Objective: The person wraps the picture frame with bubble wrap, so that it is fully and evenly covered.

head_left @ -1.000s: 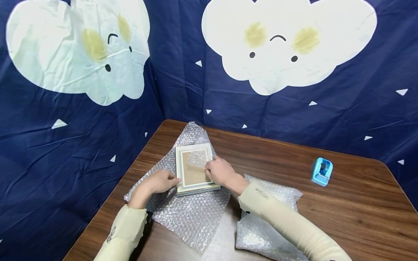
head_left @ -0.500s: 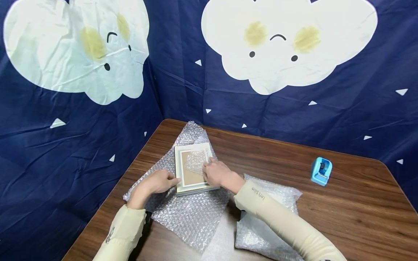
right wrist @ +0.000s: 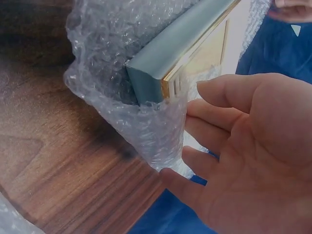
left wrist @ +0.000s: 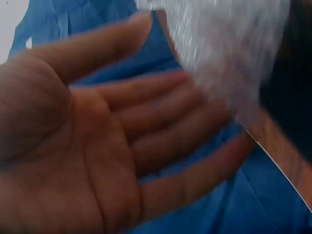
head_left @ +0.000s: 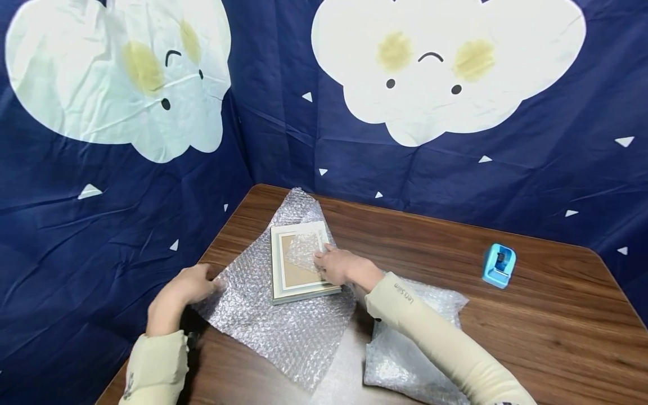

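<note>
A cream picture frame (head_left: 304,281) with a tan centre and blue-grey sides lies on a spread sheet of bubble wrap (head_left: 298,332) in the head view. One corner of the wrap folds over the frame's right edge as a flap (head_left: 302,250). My right hand (head_left: 341,265) presses that flap against the frame, and the right wrist view shows its relaxed fingers (right wrist: 207,129) along the folded wrap. At the sheet's left corner is my left hand (head_left: 188,287). In the left wrist view its fingers (left wrist: 170,122) are spread and blurred, reaching behind the bubble wrap (left wrist: 224,48).
A second piece of bubble wrap (head_left: 400,360) lies under and beside my right forearm. A blue tape dispenser (head_left: 499,265) stands on the right of the wooden table (head_left: 547,315). Dark blue cloth with cloud prints (head_left: 430,185) hangs behind and to the left.
My left hand has left the frame's left edge and moved left to the wrap's left corner. The right hand has drawn the flap slightly left and now stays on it.
</note>
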A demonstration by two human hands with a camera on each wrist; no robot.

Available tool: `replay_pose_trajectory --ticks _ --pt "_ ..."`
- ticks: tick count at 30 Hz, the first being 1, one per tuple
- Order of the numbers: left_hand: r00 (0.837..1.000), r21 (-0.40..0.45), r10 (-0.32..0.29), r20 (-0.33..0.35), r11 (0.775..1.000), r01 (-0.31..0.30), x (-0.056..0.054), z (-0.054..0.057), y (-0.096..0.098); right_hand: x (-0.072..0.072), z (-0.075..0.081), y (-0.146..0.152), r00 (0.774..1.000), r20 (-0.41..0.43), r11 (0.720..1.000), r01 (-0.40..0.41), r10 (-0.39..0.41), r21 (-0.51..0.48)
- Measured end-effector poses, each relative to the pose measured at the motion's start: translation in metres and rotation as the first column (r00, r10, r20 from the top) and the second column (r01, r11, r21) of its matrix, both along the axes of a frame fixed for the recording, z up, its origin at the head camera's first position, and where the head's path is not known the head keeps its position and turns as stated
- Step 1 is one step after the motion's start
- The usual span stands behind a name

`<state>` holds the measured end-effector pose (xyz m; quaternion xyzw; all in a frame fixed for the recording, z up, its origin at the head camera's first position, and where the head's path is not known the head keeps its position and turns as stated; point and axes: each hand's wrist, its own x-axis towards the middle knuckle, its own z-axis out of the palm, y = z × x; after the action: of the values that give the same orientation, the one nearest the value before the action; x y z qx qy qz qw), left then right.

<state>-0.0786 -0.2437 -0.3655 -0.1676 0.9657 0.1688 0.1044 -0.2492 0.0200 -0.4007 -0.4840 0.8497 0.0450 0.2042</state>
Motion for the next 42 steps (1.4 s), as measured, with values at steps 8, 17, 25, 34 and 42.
replay_pose_trajectory --ticks 8,17,25,34,42 --pt "0.992 0.118 0.006 -0.127 0.993 0.009 0.012 0.010 -0.004 -0.002 0.003 0.000 0.999 0.042 1.000 0.025 -0.024 -0.006" --pt "0.948 0.066 0.029 -0.316 0.998 -0.009 -0.009 0.021 0.019 -0.001 0.004 0.001 0.995 0.086 0.999 0.045 -0.045 0.002" --pt "0.920 0.065 0.012 -0.393 0.998 0.015 -0.039 0.028 0.052 -0.002 0.003 0.000 0.994 0.101 0.999 0.045 -0.044 -0.002" --pt "0.924 0.039 -0.104 -0.368 0.991 0.127 -0.077 0.014 0.093 -0.002 0.002 -0.001 0.995 0.095 0.999 0.040 -0.039 -0.005" --pt "0.955 0.031 -0.109 -0.274 0.992 0.122 -0.100 -0.015 0.115 -0.002 0.003 -0.001 0.995 0.091 0.999 0.051 -0.051 -0.001"
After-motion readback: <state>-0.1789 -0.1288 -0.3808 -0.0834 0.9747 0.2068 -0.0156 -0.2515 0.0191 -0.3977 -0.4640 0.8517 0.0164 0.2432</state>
